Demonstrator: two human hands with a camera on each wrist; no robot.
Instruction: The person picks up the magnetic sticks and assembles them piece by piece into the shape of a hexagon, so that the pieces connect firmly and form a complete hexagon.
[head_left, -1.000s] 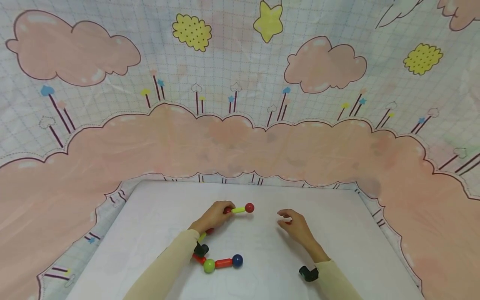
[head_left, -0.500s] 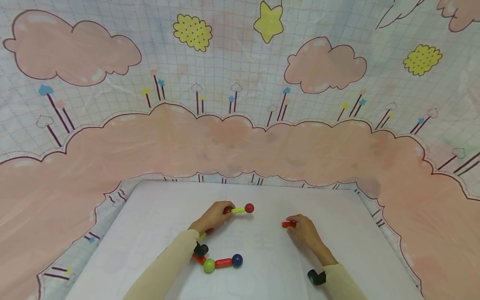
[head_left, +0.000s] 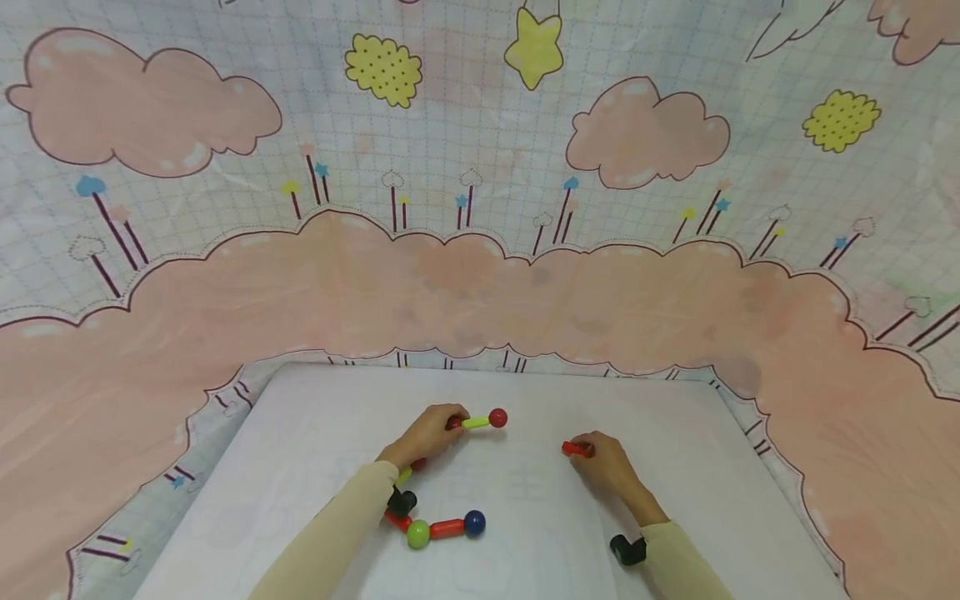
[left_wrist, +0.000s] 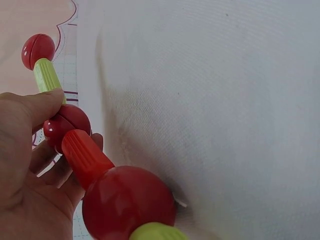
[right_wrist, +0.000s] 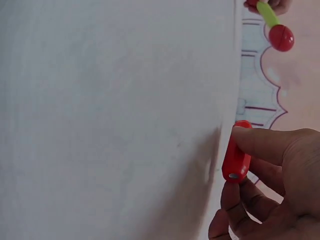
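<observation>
My left hand (head_left: 429, 435) holds a chain of magnetic balls and rods, gripping at a middle red ball (left_wrist: 70, 121). The thumb lies on the yellow-green rod (left_wrist: 48, 76), which ends in another red ball (head_left: 498, 418). From the held ball a red rod (left_wrist: 86, 156) runs back to a bigger-looking red ball (left_wrist: 129, 204). My left forearm hides part of the chain; past it show a green ball (head_left: 418, 534), a red rod and a blue ball (head_left: 475, 522). Apart to the right, my right hand (head_left: 606, 463) pinches a loose red magnetic rod (right_wrist: 236, 157), its metal tip showing.
A white table (head_left: 540, 550) lies under both hands. Behind and beside it hangs a cloth (head_left: 480, 292) printed with clouds and stars. Each wrist carries a black camera mount (head_left: 628, 550).
My right hand has turned and shifted slightly toward me and right, bringing the red rod into plain sight; lately the rod tilts a little. My left hand stays in place.
</observation>
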